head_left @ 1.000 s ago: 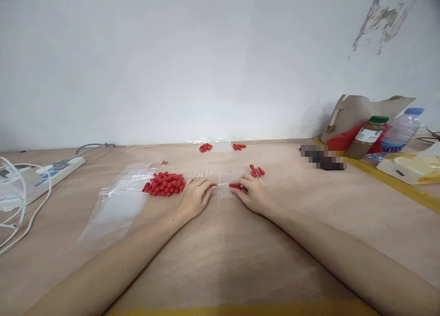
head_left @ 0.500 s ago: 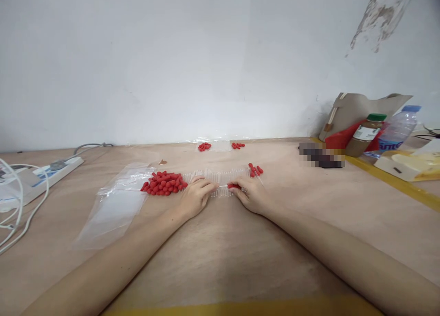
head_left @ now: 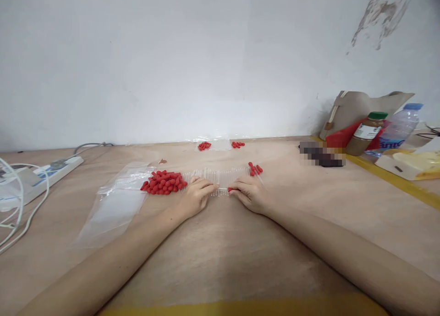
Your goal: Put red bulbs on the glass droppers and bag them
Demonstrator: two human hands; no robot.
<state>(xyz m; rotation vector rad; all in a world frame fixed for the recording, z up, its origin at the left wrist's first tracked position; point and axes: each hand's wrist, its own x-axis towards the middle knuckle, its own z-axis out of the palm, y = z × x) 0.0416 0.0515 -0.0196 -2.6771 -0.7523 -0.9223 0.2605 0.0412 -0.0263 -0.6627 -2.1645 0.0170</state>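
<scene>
Pinching one end of a thin clear tube (head_left: 223, 189) in my left hand (head_left: 196, 198), I grip a red rubber bulb (head_left: 229, 190) in the closed fingers of my right hand (head_left: 253, 195). Tube and bulb meet between my hands; I cannot tell how far one sits inside the other, since my fingers cover most of the bulb. Beneath and just beyond my fingers, a row of clear tubes (head_left: 223, 176) lies side by side on the bench (head_left: 220, 261).

A heap of red bulbs (head_left: 163, 183) lies just left of my left hand, its outer edge on a clear plastic bag (head_left: 118, 210). Behind my right hand lies a small group of red pieces (head_left: 255, 169). Farther back, near the wall (head_left: 172, 68), two small red clusters (head_left: 204, 146) lie apart, with clear plastic (head_left: 220, 145) between them. A power strip (head_left: 72, 165) sits well to the left.
</scene>
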